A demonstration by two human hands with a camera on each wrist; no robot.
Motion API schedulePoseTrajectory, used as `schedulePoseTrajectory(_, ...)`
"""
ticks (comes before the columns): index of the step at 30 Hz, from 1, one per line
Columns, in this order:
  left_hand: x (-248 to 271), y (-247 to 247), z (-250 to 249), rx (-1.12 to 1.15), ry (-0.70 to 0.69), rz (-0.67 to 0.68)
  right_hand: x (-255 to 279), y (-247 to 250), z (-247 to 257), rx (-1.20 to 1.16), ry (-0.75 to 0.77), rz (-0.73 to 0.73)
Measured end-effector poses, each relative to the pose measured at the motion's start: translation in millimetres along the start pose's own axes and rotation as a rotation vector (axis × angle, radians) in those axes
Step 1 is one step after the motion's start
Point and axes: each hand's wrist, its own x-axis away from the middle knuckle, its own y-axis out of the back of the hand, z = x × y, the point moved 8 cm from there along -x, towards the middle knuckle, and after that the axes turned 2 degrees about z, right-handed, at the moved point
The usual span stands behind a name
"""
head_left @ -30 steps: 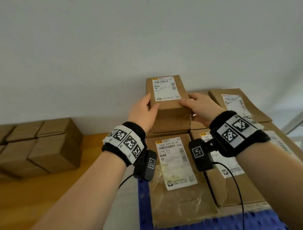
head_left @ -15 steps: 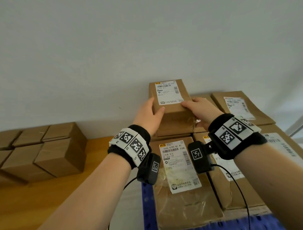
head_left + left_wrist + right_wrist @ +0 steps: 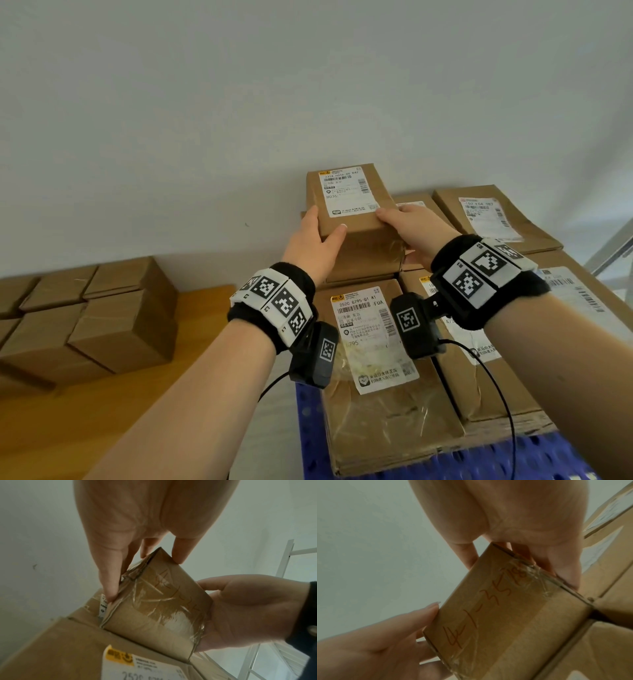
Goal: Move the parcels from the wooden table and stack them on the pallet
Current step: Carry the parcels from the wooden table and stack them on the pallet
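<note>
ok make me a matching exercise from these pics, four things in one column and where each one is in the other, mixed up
Things:
1. small parcel
2. pallet
3. unlabelled boxes
4. left hand

Places:
A. on the wooden table, at the left
B. held at the small parcel's left side
C. blue, under the labelled parcels
D. on top of the stack by the wall, between both hands

Pairs: 1-D, 2-C, 3-A, 4-B
</note>
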Motion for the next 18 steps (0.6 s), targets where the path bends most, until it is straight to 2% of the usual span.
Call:
schedulePoseTrajectory(10, 5.8, 3.0, -5.9, -0.007, 0.013, -0.004, 2.9, -0.3, -0.6, -0.032, 0.038, -0.013)
schedulePoseTrajectory(18, 23.1, 14.4, -20.0, -0.02, 0.009, -0.07, 22.8, 9.5, 25.0, 0.091, 0.211, -0.14)
